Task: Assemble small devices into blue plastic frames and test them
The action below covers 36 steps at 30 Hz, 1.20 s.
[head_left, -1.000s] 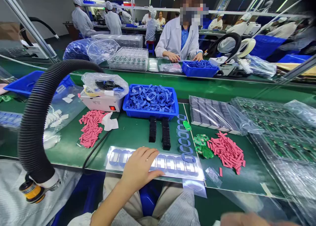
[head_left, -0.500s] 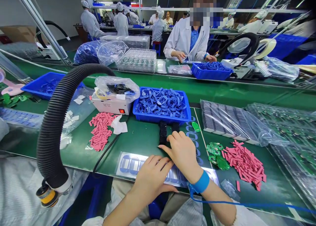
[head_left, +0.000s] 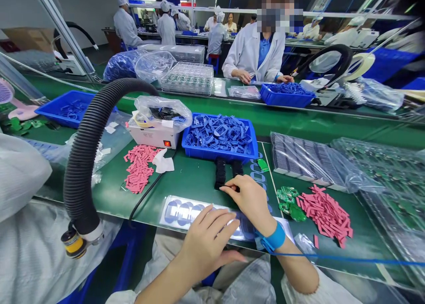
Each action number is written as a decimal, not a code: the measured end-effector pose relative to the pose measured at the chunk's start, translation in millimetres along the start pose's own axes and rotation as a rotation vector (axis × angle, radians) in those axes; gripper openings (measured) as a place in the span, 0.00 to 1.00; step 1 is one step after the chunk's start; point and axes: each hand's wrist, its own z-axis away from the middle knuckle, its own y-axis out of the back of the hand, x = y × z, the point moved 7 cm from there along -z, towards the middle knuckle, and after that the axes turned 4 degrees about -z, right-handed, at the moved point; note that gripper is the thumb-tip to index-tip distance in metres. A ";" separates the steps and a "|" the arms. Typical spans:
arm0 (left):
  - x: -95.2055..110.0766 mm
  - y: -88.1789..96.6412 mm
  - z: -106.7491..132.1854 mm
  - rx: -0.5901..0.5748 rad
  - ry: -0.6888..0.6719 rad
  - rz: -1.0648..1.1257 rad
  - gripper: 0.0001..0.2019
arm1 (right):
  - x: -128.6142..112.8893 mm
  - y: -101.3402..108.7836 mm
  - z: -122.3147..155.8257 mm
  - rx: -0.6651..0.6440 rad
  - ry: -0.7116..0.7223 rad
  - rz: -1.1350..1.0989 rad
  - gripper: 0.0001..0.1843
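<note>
Black stacks [head_left: 220,173] meet your right fingers [head_left: 229,189], which lie close together with the tips at the near end; whether they pinch a piece cannot be told. Taking only the end piece and lifting it straight would, I judge, leave the rows aligned. Your right hand [head_left: 250,200] reaches over the clear strip [head_left: 181,212], where your left hand [head_left: 207,240] lies with fingers spread flat, gripping nothing. Press evenly there so the strip does not slide on the desk [head_left: 192,182].
</note>
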 end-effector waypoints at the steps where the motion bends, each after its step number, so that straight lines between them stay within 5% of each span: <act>1: 3.7 4.5 2.0 0.021 0.008 0.027 0.23 | 0.9 0.8 0.2 0.010 -0.006 -0.011 0.11; 6: 13.4 14.7 19.3 -0.003 0.143 0.365 0.19 | 3.1 17.0 1.4 0.079 -0.030 -0.111 0.11; 9: 0.5 0.5 35.0 -0.113 0.580 0.911 0.16 | -6.9 41.5 11.6 0.062 0.013 -0.229 0.11; 11: -0.5 -13.8 43.6 -0.164 0.882 1.316 0.19 | -22.1 54.9 25.3 -0.066 0.088 -0.389 0.10; 13: 6.9 -22.6 40.7 -0.234 1.003 1.585 0.23 | -40.8 62.1 44.2 -0.267 0.163 -0.595 0.09; 16: 19.2 -28.6 27.1 -0.389 0.970 1.705 0.26 | -56.6 68.9 69.3 -0.402 0.188 -0.700 0.09; 19: 26.1 -32.0 20.3 -0.460 0.969 1.730 0.24 | -55.6 76.9 82.3 -0.276 0.174 -0.682 0.08; 23: 21.8 -27.8 16.4 -0.276 1.016 1.726 0.18 | -46.8 103.6 96.6 0.148 0.215 -0.553 0.06; 25: 21.6 -24.0 13.9 -0.192 0.998 1.721 0.16 | -46.3 112.3 104.0 0.257 0.250 -0.442 0.07; 36: 30.2 -22.7 10.5 -0.169 0.936 1.619 0.12 | -40.7 116.3 106.5 0.259 0.237 -0.367 0.08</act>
